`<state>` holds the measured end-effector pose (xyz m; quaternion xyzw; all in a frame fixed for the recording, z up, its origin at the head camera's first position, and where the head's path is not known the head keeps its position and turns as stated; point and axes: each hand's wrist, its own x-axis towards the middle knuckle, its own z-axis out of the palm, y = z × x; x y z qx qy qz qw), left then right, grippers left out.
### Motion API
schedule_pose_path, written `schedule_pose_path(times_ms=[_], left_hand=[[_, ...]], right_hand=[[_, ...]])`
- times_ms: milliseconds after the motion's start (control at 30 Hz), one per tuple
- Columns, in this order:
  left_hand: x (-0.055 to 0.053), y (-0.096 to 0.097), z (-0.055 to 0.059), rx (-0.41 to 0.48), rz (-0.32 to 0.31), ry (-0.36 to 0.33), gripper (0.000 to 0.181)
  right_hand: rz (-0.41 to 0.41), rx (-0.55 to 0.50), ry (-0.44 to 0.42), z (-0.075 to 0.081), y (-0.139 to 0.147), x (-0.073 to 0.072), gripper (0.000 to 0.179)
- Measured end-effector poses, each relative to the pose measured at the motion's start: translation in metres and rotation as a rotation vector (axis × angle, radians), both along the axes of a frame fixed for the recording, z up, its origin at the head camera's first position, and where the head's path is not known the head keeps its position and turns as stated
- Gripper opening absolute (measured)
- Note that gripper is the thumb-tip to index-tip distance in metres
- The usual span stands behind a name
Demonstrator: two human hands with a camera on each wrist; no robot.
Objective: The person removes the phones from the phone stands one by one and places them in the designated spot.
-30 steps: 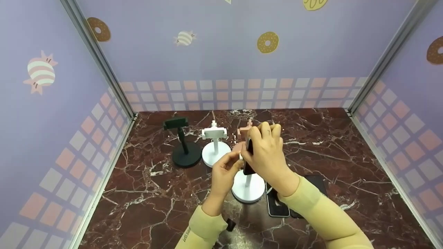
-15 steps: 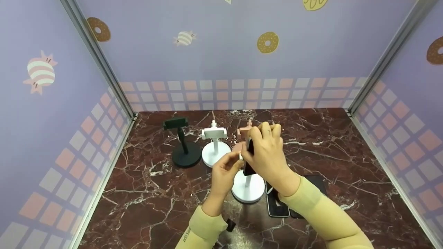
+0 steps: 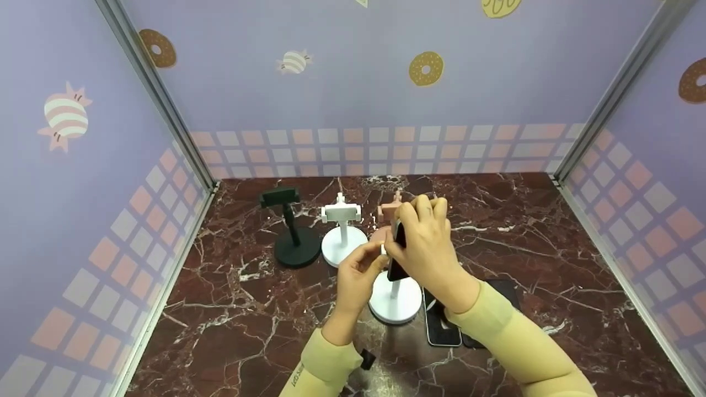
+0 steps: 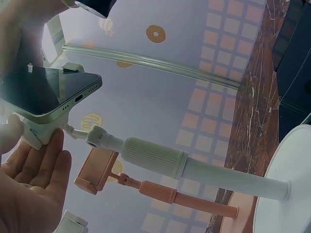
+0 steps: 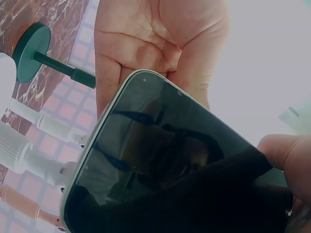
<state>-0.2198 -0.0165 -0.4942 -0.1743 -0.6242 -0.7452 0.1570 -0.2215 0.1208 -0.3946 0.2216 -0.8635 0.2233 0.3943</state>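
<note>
A smartphone [image 4: 53,92] with a dark screen sits against the white clamp of a phone stand [image 3: 395,300] in front of me. My right hand [image 3: 427,248] grips the phone, its thumb on the phone's edge in the right wrist view. From the left, my left hand [image 3: 356,281] pinches the side of the white clamp [image 4: 48,131], with the fingers under it in the left wrist view. In the right wrist view the phone [image 5: 170,160] hides the clamp. The right hand covers much of the phone in the head view.
Behind my hands stand a black phone stand [image 3: 297,248], a white phone stand [image 3: 343,242] and a pink phone stand [image 4: 199,204]. More phones [image 3: 443,333] lie on the marble table [image 3: 248,331] under my right forearm. Patterned panels enclose the table.
My hands and the stand keep almost the same places. The lower end of the phone has shifted very slightly downward in the head view.
</note>
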Motion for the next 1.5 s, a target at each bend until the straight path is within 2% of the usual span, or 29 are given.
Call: schedule_pose_path(times_ms=[467,1500], left_hand=[[-0.0004,0.0007,0.0012,0.005,0.001,-0.018,0.028],[-0.0006,-0.0015,0.0005,0.03,-0.02,0.001,0.031]], right_hand=[[0.026,0.004,-0.016,0.0012,0.0004,0.0006,0.03],[0.094,-0.021,0.006,0.003,-0.0033,0.0003,0.03]])
